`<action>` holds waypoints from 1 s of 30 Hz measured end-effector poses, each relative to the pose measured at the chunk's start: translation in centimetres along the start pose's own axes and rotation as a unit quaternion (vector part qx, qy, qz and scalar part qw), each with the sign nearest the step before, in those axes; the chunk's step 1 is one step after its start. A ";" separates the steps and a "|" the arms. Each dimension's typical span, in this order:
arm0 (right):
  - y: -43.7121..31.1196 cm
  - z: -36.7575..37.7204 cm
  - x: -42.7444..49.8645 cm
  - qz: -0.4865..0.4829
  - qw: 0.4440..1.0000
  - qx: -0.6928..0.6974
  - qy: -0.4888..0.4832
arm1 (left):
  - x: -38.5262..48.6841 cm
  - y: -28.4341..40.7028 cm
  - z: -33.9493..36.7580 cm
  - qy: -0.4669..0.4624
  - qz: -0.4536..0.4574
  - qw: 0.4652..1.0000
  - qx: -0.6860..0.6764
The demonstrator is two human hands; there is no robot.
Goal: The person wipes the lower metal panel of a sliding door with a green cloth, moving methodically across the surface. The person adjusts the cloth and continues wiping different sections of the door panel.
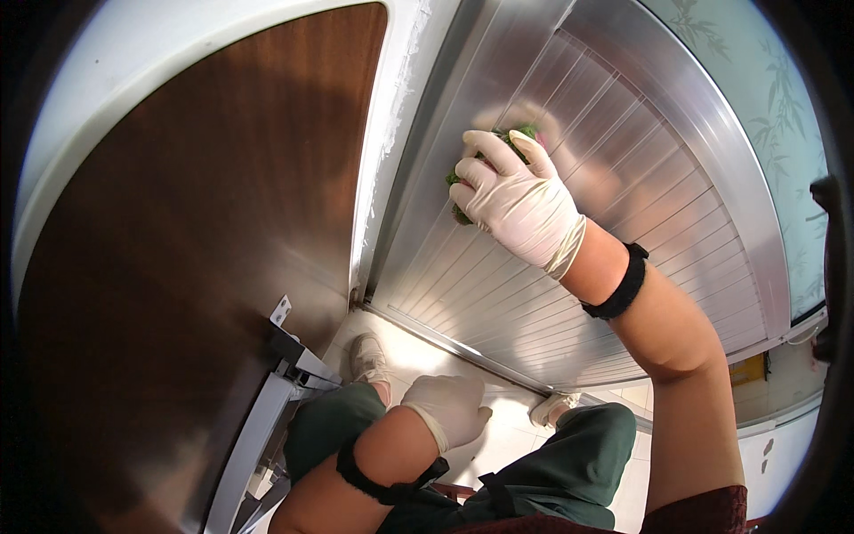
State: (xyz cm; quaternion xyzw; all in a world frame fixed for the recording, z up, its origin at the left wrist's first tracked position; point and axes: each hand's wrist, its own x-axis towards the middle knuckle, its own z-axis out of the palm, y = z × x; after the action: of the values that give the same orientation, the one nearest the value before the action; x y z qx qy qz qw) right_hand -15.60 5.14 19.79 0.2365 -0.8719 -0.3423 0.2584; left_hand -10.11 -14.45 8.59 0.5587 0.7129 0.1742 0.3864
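My right hand (517,200), in a white disposable glove, presses a crumpled green cleaning cloth or scrubber (457,212) with a touch of pink against a shiny ribbed metal door panel (587,127). Its fingers are bent over the green piece and cover most of it. The panel mirrors the glove and forearm. Down between my knees, my left hand (448,408), also gloved, is curled into a fist with nothing visible in it. It is apart from the door.
A dark wood-grain panel (200,187) in a white frame (373,133) stands at left. A metal bracket and rail (257,427) jut out at lower left. Leaf-patterned glass (760,100) borders the metal panel. Tiled floor (427,340) lies below, with my shoes (369,357) on it.
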 end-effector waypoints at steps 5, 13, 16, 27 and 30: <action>-1.7 2.4 -0.5 -0.020 0.994 0.026 -0.107 | -1.0 0.4 0.3 0.007 0.029 1.000 -0.004; -13.9 15.9 -4.9 -0.129 0.987 0.027 -0.092 | -1.8 0.1 0.0 0.041 0.049 0.998 -0.020; -21.1 21.4 -7.7 -0.122 0.975 0.127 -0.137 | -2.5 -0.5 -0.3 0.055 0.040 0.997 -0.029; -27.8 26.7 -9.9 -0.231 0.924 0.144 -0.266 | -2.0 -1.4 -2.5 0.066 -0.015 0.996 -0.059; -23.9 22.8 -9.2 -0.196 0.938 0.158 -0.237 | -1.4 -0.8 -2.0 0.035 -0.020 0.998 -0.040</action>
State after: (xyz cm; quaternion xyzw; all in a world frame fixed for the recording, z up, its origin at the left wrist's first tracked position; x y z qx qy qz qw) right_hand -16.99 5.72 -14.50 0.3520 -0.8873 -0.2900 -0.0689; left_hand -11.99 -15.67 9.83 0.5224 0.7294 0.2143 0.3863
